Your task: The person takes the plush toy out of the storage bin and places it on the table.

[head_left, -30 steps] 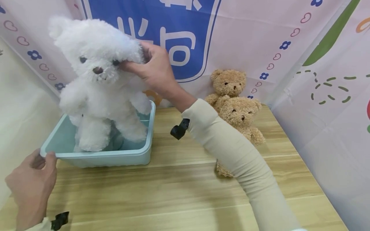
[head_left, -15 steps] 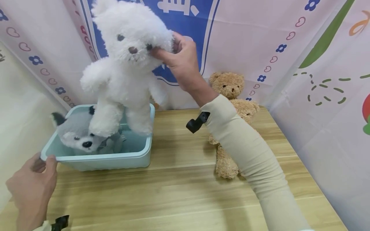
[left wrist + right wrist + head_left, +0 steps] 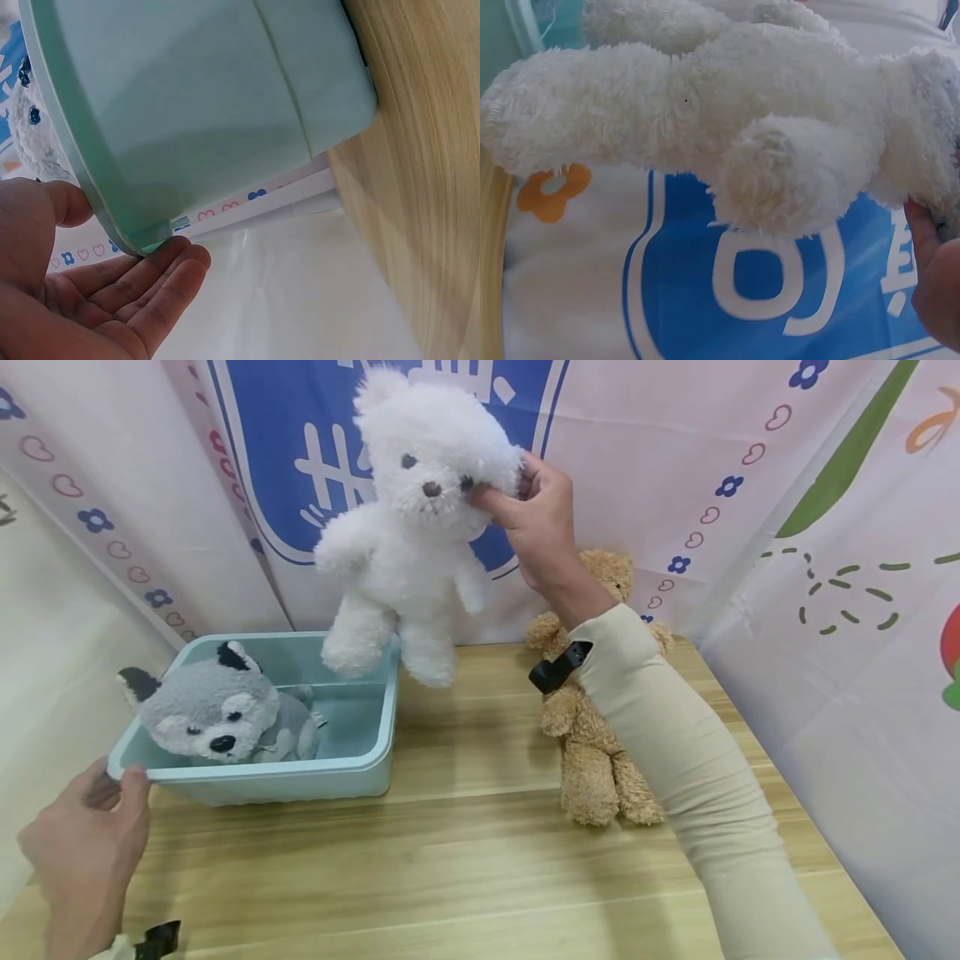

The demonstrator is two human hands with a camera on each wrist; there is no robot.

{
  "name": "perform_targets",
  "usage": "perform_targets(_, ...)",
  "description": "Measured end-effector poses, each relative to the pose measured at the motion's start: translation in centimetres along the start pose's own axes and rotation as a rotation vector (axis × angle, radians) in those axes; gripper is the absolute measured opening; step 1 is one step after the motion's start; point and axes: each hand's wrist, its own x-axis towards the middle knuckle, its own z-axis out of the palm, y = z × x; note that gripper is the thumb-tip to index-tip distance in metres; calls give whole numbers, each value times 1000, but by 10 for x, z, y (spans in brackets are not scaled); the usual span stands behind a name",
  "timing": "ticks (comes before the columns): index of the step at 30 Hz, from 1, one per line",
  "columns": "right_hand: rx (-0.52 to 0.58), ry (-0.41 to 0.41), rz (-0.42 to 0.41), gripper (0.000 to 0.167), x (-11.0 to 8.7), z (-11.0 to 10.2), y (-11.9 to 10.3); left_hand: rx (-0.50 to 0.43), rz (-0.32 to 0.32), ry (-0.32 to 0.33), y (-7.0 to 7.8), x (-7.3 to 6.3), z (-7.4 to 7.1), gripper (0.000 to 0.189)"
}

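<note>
White bear (image 3: 412,547) has swung up and to the right since the earlier frames, out of the bin (image 3: 262,783), uncovering the grey dog (image 3: 213,710) inside. It hangs in the air from the right hand (image 3: 546,518), which pinches the side of its head, thumb near one eye. Its feet are by the bin's right rim (one overlaps that rim in the head view, so the gap is hard to judge). At the opposite front corner, the left hand (image 3: 88,835) holds the rim between thumb and fingers. A stretch of worktop (image 3: 457,868) separates the bin from the front tan bear (image 3: 588,781); cloth walls close in the back and right edges, and the near edge is cut off. Forearm and sleeve (image 3: 690,752) hide the front bear's face and much of the rear tan bear (image 3: 615,564). Fingers behind the white head are mostly out of sight.
</note>
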Motion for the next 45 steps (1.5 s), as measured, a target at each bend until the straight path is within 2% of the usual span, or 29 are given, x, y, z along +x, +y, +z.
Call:
perform_targets(6, -31, 19, 69, 51, 3, -16, 18, 1, 12, -4, -1, 0, 0, 56)
perform_targets(11, -60, 61, 102, 51, 3, -30, 27, -7, -3, -18, 0, 0, 0, 57)
perform_targets(19, -27, 114, 88, 48, 4, -50, 25, -6, -5, -28, 0, 0, -1, 57)
perform_targets(24, 35, 129, 107, 50, 5, -60, 23, -17, 16, 2, -1, -1, 0, 55)
perform_targets(27, 27, 138, 118, 50, 6, -66, 25, -21, 29, 22, -2, -2, 0, 54)
perform_targets(32, -62, 148, 149, 51, 7, -75, 31, -15, 33, 21, -2, -1, 1, 55)
perform_targets(37, -127, 146, 126, 50, 7, -81, 42, -12, 17, 7, -1, 0, 1, 56)
perform_targets(41, -246, 143, 112, 47, 6, -84, 48, -12, 14, 14, -1, 0, 1, 56)
perform_targets(45, -365, 103, 119, 45, 5, -86, 54, -18, 15, 22, -1, 0, 2, 55)
